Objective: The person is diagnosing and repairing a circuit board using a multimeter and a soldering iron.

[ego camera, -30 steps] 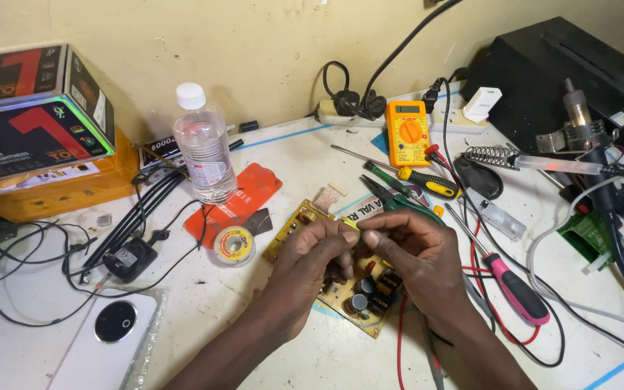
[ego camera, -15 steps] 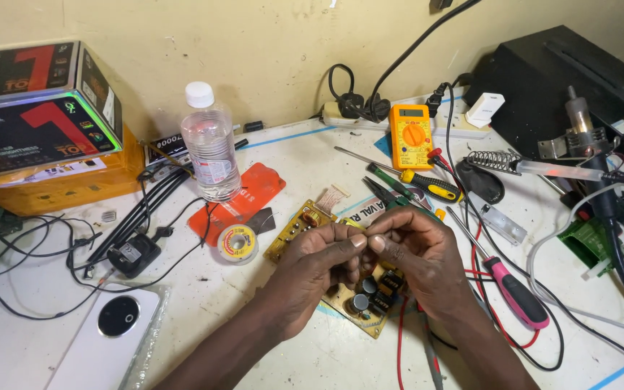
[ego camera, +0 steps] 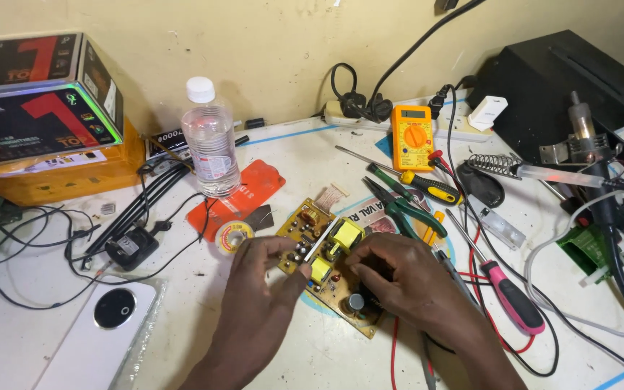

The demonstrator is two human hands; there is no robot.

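The circuit board (ego camera: 330, 271) lies flat near the middle of the table's (ego camera: 312, 144) front edge, set diagonally, component side up. The left hand (ego camera: 265, 278) rests on the board's left side with its fingertips drawn together on a small part near the heat sink; whether they actually pinch it cannot be told. The right hand (ego camera: 406, 278) covers the board's right end, fingers curled and pressed down, apparently to keep the board from sliding while the left works. Both wrists rest low on the table, which steadies fine finger work. A solder reel (ego camera: 234, 235) sits just beside the left hand, with an orange card (ego camera: 236, 198) and a water bottle (ego camera: 211, 141) behind it. Pliers (ego camera: 402, 209), a yellow-handled screwdriver (ego camera: 427, 186) and a pink-handled screwdriver (ego camera: 510, 303) lie near the right hand, toward the right edge, within easy reach. A yellow multimeter (ego camera: 411, 137) stands at the back edge. A white phone (ego camera: 102, 328) occupies the front-left corner; cables (ego camera: 52, 245) spread along the left edge. Open room is confined to a bare strip between phone and left forearm and a patch behind the board; red leads (ego camera: 471, 253) crowd the right side.
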